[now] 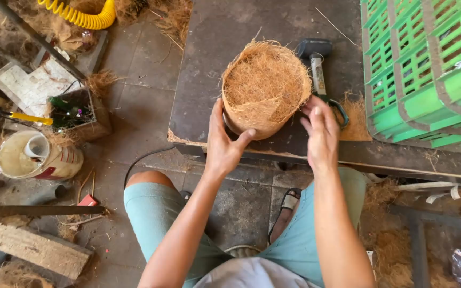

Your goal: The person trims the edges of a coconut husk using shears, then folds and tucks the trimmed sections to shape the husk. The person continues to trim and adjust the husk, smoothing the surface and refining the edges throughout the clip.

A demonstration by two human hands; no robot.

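Note:
A round pot made of brown coconut fibre (265, 85) stands on the dark worktable (209, 64), near its front edge. My left hand (226, 141) cups the pot's near left side, thumb against the wall. My right hand (320, 130) is at the pot's right side with fingers spread, touching or almost touching the wall. Behind the pot lies a hammer-like tool (317, 64) with a dark head and pale handle; its lower end is hidden by my right hand.
Stacked green plastic crates (428, 69) fill the table's right side. Loose fibre (357, 114) lies beside them. On the floor to the left are a white bucket (36, 157), a box with bottles (73, 112), a yellow coiled hose (81, 16) and wooden boards (38, 250).

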